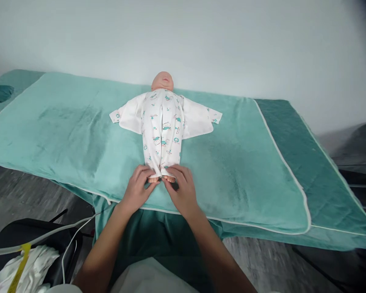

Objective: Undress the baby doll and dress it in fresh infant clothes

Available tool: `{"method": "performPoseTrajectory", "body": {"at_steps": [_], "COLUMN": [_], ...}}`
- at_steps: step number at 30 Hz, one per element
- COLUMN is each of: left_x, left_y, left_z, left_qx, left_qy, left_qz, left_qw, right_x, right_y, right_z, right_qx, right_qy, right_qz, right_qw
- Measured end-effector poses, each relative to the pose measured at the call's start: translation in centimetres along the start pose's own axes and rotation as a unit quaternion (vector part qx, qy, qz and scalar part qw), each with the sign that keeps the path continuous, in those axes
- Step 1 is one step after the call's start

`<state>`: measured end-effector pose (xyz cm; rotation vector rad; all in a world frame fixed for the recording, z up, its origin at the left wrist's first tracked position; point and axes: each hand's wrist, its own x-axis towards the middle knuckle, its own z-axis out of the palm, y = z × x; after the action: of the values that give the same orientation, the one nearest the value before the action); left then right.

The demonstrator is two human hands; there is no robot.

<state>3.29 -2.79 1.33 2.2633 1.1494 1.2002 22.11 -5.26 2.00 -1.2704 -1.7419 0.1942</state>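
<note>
A baby doll (162, 81) lies on its back across the green bed, head toward the wall. Patterned white baby trousers (171, 130) cover its legs and reach up over the torso. Under them a white baby top (198, 116) lies spread, its sleeves stretched out to both sides. At the doll's left-hand foot in the picture, my left hand (138, 187) pinches the trouser cuff between thumb and fingers. My right hand (181, 187) pinches the other cuff the same way. The doll's toes show below both hems.
The bed (247, 162) has a green plush cover with white piping and stands against a white wall (183, 36). At lower left, a black chair (15, 232) holds crumpled white cloth (33, 264). Pale cables (49, 232) run past it, one with a yellow tag.
</note>
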Motion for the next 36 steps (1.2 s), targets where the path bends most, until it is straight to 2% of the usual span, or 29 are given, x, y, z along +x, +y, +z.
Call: {"method": "performPoseTrajectory", "body": {"at_steps": [7, 13, 20, 24, 30, 36], "left_x": [-0.2, 0.6, -0.1, -0.2, 0.2, 0.8], "left_y": [-0.8, 0.3, 0.6, 0.7, 1.2, 1.9], "left_z": [0.2, -0.8, -0.2, 0.2, 0.1, 0.4], "left_qx": [0.059, 0.055, 0.114, 0.141, 0.165, 0.171], "left_qy": [0.022, 0.003, -0.003, -0.003, -0.012, -0.043], "left_qz": [-0.014, 0.001, -0.001, 0.01, 0.025, 0.012], "left_qw": [0.998, 0.998, 0.993, 0.99, 0.986, 0.984], "right_x": [-0.6, -0.3, -1.1, -1.2, -0.1, 0.3], "right_y": [0.7, 0.6, 0.7, 0.7, -0.3, -0.6], "right_z": [-0.4, -0.9, -0.6, -0.5, 0.2, 1.5], "right_qx": [0.024, 0.059, 0.063, 0.041, -0.066, -0.045], "right_qy": [0.03, 0.028, 0.034, 0.028, 0.005, -0.02], "right_qz": [0.046, 0.044, 0.066, 0.046, -0.039, -0.029], "right_qw": [0.998, 0.997, 0.995, 0.998, 0.997, 0.998]}}
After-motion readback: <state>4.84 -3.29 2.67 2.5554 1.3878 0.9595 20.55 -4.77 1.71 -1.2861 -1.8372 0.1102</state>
